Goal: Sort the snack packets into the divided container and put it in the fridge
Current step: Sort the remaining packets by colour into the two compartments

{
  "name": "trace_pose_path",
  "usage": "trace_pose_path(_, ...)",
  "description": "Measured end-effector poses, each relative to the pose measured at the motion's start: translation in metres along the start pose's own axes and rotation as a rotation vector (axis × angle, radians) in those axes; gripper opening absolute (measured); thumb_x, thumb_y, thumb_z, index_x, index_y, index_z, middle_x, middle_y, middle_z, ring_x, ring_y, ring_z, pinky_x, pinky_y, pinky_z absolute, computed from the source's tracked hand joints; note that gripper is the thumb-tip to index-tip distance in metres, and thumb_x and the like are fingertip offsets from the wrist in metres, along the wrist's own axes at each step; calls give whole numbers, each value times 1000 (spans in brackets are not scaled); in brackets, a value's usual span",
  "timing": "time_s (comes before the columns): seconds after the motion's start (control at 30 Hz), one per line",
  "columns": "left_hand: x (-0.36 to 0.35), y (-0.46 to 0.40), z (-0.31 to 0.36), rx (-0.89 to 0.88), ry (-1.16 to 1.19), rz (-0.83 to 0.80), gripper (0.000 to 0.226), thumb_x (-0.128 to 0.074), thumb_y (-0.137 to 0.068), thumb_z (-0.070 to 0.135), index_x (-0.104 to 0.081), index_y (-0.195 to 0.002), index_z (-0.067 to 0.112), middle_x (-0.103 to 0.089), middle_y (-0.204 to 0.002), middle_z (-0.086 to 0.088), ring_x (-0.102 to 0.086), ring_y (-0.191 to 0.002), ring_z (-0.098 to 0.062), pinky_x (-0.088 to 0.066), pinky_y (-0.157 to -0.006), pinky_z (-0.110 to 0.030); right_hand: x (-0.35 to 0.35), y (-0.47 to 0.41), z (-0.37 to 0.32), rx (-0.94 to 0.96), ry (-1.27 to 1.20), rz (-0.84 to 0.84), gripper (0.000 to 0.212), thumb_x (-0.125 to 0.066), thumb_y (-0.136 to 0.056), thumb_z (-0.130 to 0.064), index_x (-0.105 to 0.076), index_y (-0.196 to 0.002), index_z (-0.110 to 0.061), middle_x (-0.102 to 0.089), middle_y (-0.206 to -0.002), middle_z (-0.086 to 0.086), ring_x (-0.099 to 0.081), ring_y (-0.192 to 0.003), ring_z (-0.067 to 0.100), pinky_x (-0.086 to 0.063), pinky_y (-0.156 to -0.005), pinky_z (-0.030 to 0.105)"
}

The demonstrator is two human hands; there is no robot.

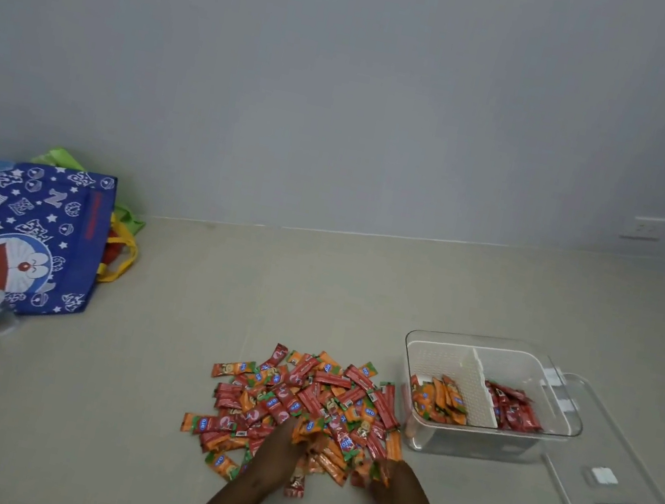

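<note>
Reaching into the packet pile beside the divided container: left hand and right hand slightly apart, grips unclear.

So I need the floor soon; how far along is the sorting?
Early. The container holds a few orange packets on one side of its divider, red packets on the other. Both hands, left and right, are in the pile, which is still large. Lid off; fridge step not begun.
</note>
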State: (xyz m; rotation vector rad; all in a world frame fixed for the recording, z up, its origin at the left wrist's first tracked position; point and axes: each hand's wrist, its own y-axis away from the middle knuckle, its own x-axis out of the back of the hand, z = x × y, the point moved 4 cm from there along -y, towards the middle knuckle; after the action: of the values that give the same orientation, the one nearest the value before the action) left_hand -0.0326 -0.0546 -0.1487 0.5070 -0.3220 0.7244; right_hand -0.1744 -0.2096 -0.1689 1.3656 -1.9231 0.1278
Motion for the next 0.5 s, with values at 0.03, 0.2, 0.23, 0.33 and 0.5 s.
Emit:
trace_pose_path(0.03, 2, 5, 10, 20, 84, -11, 25, -50, -97, 41, -60, -115, 26, -69, -112, 6, -66, -100, -13, -53, -86, -31, 8, 3, -15, 38, -96, 12, 13, -61, -88, -23, -67, -83, -34, -69, -89, -15, -64, -83, -2, -54, -81, 25)
trace_pose_path(0.2, 3, 16, 45, 66, 298, 33, 19, -49, -97, 40, -46, -115, 38, -61, -106, 15, -62, -98, -9, -52, -91, -36, 62, 22, -82, 23, -528, 90, 15, -47, -98, -32, -59, -106, -28, -67, -90, -14, -63, -75, -6, -47, -65, 16)
trace_pose_path(0.23, 2, 16, 50, 75, 309, 37, 24, -49, -97, 40, -46, -121, 36, -61, -110, 13, -62, -101, -11, -52, -91, -36, 75, 20, -87, -6, -583, 138, 13, -47, -98, -33, -57, -105, -28, -65, -89, -14, -62, -76, -1, -47, -69, 21)
trace_pose_path(0.33, -4, 15, 58, 97, 276, 25, 56, -51, -91, 52, -43, -139, 25, -61, -126, 0, -60, -114, -22, -49, -99, -45, 115, -2, -80, -111, -581, 347, 16, -47, -98, -29, -60, -97, -19, -65, -84, 0, -60, -74, 15, -44, -67, 27)
trace_pose_path(0.5, -15, 12, 60, 106, 231, -1, 62, -53, -87, 56, -40, -141, 28, -61, -127, 2, -61, -114, -21, -49, -100, -47, 147, -55, -27, -349, -567, 281, 22, -56, -91, -22, -65, -96, -2, -69, -89, 23, -68, -85, 39, -56, -80, 48)
